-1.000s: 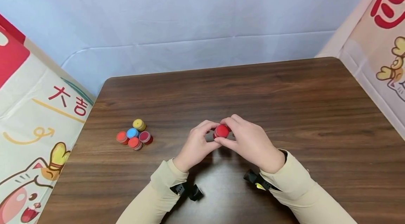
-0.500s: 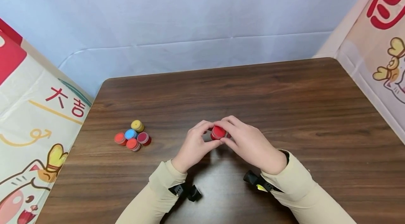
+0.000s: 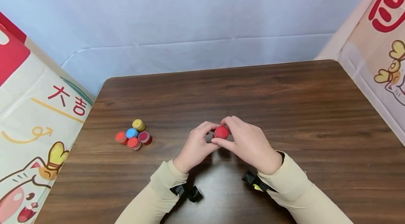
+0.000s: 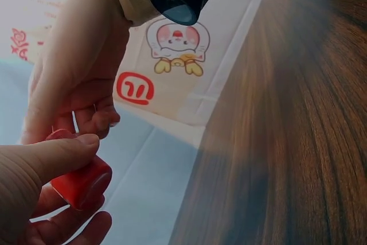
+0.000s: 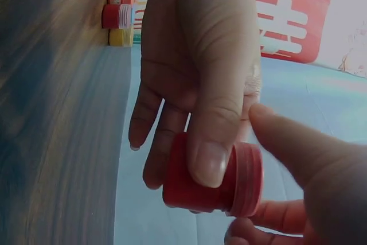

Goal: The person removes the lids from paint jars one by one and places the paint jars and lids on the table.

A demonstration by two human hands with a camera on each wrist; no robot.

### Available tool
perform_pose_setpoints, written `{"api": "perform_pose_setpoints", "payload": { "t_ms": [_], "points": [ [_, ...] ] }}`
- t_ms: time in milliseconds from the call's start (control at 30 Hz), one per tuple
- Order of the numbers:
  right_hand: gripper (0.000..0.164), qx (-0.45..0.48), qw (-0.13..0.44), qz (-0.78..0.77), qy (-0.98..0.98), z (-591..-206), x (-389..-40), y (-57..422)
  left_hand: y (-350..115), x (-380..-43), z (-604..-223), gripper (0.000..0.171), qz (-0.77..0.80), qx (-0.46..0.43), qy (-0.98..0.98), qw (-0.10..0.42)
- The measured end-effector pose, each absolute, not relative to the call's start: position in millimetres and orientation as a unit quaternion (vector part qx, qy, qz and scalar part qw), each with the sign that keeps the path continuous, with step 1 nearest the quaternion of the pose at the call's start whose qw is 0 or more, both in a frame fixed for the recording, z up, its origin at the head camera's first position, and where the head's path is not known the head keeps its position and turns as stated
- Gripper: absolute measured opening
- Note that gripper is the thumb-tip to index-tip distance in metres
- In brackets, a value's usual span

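A small red paint jar [image 3: 221, 132] is held between both hands, above the near middle of the table, lid up. My left hand [image 3: 195, 146] grips its body, with the thumb [image 5: 209, 162] pressed along the side in the right wrist view. My right hand [image 3: 250, 142] curls thumb and forefinger around the red lid [image 5: 248, 179]; in the right wrist view the thumb tip looks slightly off the lid while fingers reach under it. The left wrist view shows the jar's smooth red base [image 4: 94, 185]. Fingers partly cover the jar.
Several similar small paint jars stand clustered to the left: a yellow one [image 3: 138, 125], a blue one [image 3: 131, 133], a dark red one [image 3: 145, 138] and orange-red ones [image 3: 134, 143]. The brown wooden table [image 3: 269, 94] is backed by a pale cloth [image 3: 190, 13], with printed cloths at both sides.
My right fingers have shifted around the lid, covering more of it half a second ago and opening out again now. The left hand keeps its hold; the clustered jars stay put.
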State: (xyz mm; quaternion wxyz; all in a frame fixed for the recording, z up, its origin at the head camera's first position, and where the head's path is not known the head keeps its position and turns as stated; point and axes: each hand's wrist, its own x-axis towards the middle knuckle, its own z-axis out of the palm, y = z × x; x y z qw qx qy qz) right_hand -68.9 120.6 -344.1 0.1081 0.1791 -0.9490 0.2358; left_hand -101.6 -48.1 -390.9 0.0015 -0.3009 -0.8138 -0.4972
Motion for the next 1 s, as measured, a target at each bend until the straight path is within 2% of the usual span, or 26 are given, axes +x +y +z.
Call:
{"api": "perform_pose_setpoints", "payload": {
  "t_ms": [167, 467, 633, 867, 1000],
  "points": [
    [0.032, 0.198, 0.098, 0.220, -0.950, -346.4, -66.7, 121.9, -48.0, -99.6, -392.9, 0.029, -0.493, -0.295, -0.819, -0.002],
    [0.050, 0.245, 0.071, 0.252, -0.933, -340.7, -69.2, 127.3, -50.6, -102.8, -391.0, 0.034, -0.488, -0.295, -0.822, 0.010],
    [0.059, 0.230, 0.085, 0.259, -0.934, -337.9, -72.1, 124.9, -51.4, -105.9, -384.7, 0.035, -0.488, -0.300, -0.820, 0.014],
    [0.047, 0.191, 0.110, 0.229, -0.948, -344.3, -69.4, 120.2, -49.9, -102.4, -387.7, 0.030, -0.485, -0.302, -0.821, -0.004],
    [0.039, 0.179, 0.105, 0.224, -0.952, -345.9, -69.7, 122.3, -46.0, -101.4, -389.2, 0.029, -0.485, -0.304, -0.820, -0.006]
  ]
}}
